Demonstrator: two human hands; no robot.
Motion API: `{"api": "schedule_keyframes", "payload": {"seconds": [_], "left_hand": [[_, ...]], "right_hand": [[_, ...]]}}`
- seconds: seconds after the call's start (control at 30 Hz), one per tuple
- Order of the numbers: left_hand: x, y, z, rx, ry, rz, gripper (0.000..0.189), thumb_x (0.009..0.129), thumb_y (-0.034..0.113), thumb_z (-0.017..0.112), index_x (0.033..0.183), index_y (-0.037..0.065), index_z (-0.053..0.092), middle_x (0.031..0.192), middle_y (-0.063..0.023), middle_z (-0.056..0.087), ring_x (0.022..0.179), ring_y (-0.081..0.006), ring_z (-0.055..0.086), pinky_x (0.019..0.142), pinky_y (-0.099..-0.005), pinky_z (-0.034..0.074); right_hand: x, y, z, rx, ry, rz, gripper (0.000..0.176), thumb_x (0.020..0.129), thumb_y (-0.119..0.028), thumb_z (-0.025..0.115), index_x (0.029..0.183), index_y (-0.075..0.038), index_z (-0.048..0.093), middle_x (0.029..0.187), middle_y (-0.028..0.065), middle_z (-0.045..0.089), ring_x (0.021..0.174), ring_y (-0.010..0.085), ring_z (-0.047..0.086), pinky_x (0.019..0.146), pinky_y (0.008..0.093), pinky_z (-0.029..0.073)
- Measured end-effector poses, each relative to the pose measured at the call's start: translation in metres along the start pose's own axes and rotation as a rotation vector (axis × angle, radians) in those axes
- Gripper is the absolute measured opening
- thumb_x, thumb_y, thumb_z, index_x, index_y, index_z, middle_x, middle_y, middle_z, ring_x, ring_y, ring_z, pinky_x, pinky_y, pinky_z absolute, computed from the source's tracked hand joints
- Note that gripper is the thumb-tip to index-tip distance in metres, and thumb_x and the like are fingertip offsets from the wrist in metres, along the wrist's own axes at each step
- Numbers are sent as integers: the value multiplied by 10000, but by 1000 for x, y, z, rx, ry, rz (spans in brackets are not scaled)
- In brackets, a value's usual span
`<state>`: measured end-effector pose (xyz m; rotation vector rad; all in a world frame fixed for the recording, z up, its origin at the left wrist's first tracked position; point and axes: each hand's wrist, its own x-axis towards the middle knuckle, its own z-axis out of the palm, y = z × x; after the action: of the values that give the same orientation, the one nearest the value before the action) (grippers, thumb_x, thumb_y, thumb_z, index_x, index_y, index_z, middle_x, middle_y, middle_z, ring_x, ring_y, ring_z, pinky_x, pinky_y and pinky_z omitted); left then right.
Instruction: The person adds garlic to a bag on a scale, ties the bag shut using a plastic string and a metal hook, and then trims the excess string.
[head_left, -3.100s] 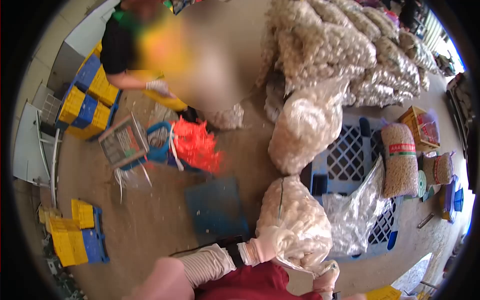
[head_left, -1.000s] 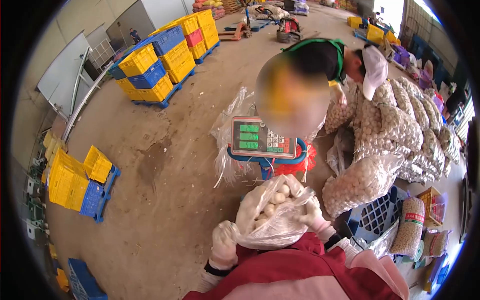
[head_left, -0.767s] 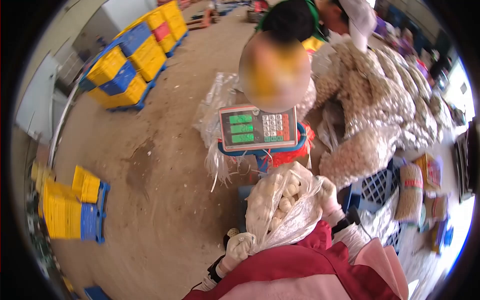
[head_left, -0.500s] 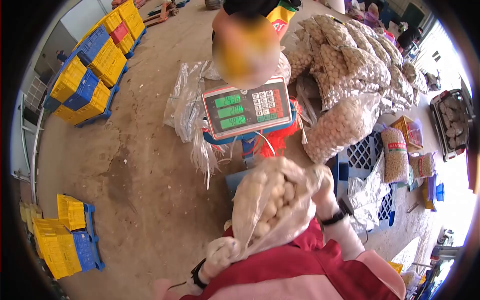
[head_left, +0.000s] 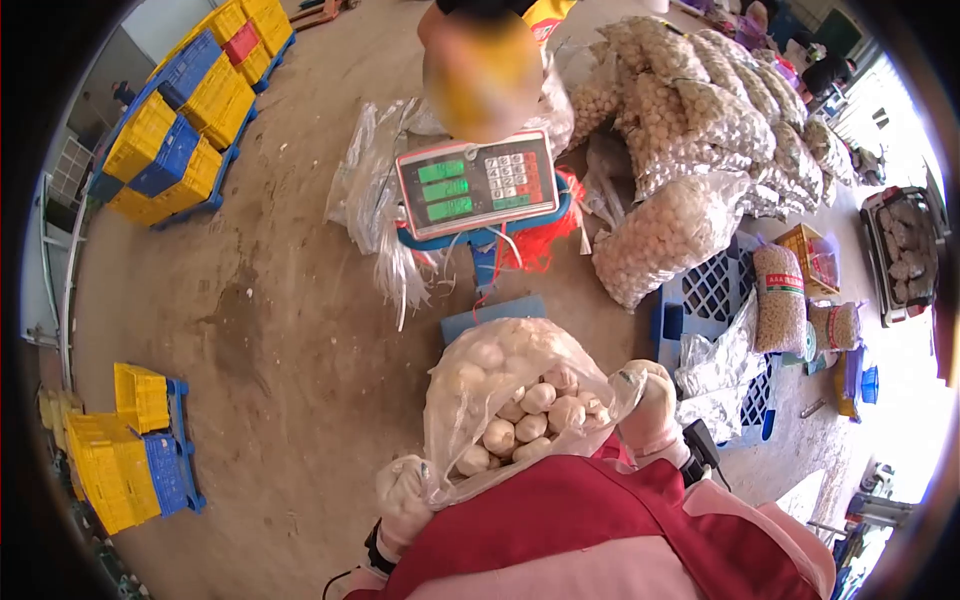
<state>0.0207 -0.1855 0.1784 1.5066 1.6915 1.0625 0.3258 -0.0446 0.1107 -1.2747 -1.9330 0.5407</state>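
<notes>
A clear plastic bag (head_left: 470, 365) full of white garlic bulbs (head_left: 530, 420) hangs in front of my body, its mouth spread toward me. My left hand (head_left: 405, 490), in a white glove, is closed on the bag's left edge. On the opposite edge, my right hand (head_left: 648, 405), also gloved, grips the gathered plastic. Beyond the bag stands a scale display (head_left: 478, 185) with green lit readouts and a keypad. The blue scale platform (head_left: 490, 318) shows just past the bag, which partly covers it.
A person (head_left: 480, 70) is behind the scale. Large sacks of garlic (head_left: 690, 120) are piled at the right, with one sack (head_left: 670, 240) lying nearer. Blue pallets (head_left: 715, 290) lie at right. Yellow and blue crates (head_left: 180, 130) are stacked at left. Clear plastic bags (head_left: 365, 190) hang beside the scale.
The bag has come lower and closer to my body, its mouth wider and more bulbs showing. My left hand has moved left, my right hand slightly down. The lit readouts on the scale differ.
</notes>
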Motion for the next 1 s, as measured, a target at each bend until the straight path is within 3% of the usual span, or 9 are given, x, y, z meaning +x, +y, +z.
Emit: {"api": "schedule_keyframes", "payload": {"seconds": [0.17, 0.2, 0.3, 0.37, 0.47, 0.53, 0.6, 0.67, 1.0], "left_hand": [[12, -29, 32, -228, 191, -261, 420, 999, 195, 408, 635, 15, 515, 614, -94, 582, 532, -160, 510, 501, -298, 394], [12, -31, 31, -220, 207, -251, 332, 982, 159, 448, 683, 34, 524, 620, -78, 574, 555, -195, 526, 537, -330, 412], [3, -34, 32, -221, 234, -287, 327, 983, 200, 462, 714, 32, 543, 658, -72, 585, 601, -187, 540, 566, -333, 421], [6, -42, 31, -241, 255, -290, 421, 1000, 278, 434, 697, 11, 554, 689, -83, 605, 623, -144, 538, 559, -304, 413], [0, -45, 33, 300, 211, 38, 312, 968, 280, 485, 879, 0, 588, 828, -87, 618, 751, -170, 578, 665, -320, 455], [8, -24, 43, -677, 587, -265, 292, 891, 214, 535, 1068, -19, 553, 1001, -122, 601, 895, -206, 593, 774, -352, 472], [13, -19, 13, -381, 548, -340, 406, 799, 185, 577, 1144, -22, 528, 1079, -151, 576, 978, -246, 582, 851, -388, 470], [10, -26, -1, 265, 727, 130, 470, 737, 191, 617, 1148, -22, 532, 1122, -164, 566, 1001, -285, 564, 879, -422, 459], [68, 28, -14, 894, 200, 223, 585, 649, 411, 744, 1100, 85, 563, 1011, -121, 553, 1082, -324, 512, 941, -500, 376]], "right_hand": [[6, 39, 52, 283, -19, 360, 134, 751, -4, 640, 648, -33, 558, 624, 76, 539, 594, 205, 542, 548, 345, 432], [7, 37, 58, 1174, 49, 769, 174, 785, -57, 623, 631, -48, 543, 614, 42, 510, 577, 161, 499, 526, 319, 399], [5, 40, 53, 1171, -120, 676, 206, 839, -124, 579, 644, -68, 543, 622, 5, 503, 582, 113, 482, 520, 297, 378], [10, 45, 52, 273, -95, 1, 202, 866, -170, 537, 698, -60, 559, 684, -33, 510, 639, 82, 481, 556, 260, 375], [8, 48, 42, 845, -124, 478, 90, 788, 2, 630, 717, -38, 591, 753, 71, 575, 651, 169, 560, 578, 282, 447], [23, 22, 15, 909, -103, 515, 255, 794, -168, 570, 981, 5, 579, 894, 27, 584, 822, 153, 564, 738, 278, 460], [31, 13, 4, 770, 89, 349, 415, 776, -227, 520, 1103, 29, 518, 1044, 45, 543, 973, 150, 510, 864, 283, 409], [41, -14, -24, 605, 90, 187, 512, 674, -49, 450, 1171, 54, 517, 1081, 115, 507, 1068, 219, 484, 1022, 333, 343], [54, -125, -12, 156, -563, -637, 241, 724, -74, 649, 964, -91, 645, 906, 80, 596, 837, 291, 617, 704, 416, 501]]}}
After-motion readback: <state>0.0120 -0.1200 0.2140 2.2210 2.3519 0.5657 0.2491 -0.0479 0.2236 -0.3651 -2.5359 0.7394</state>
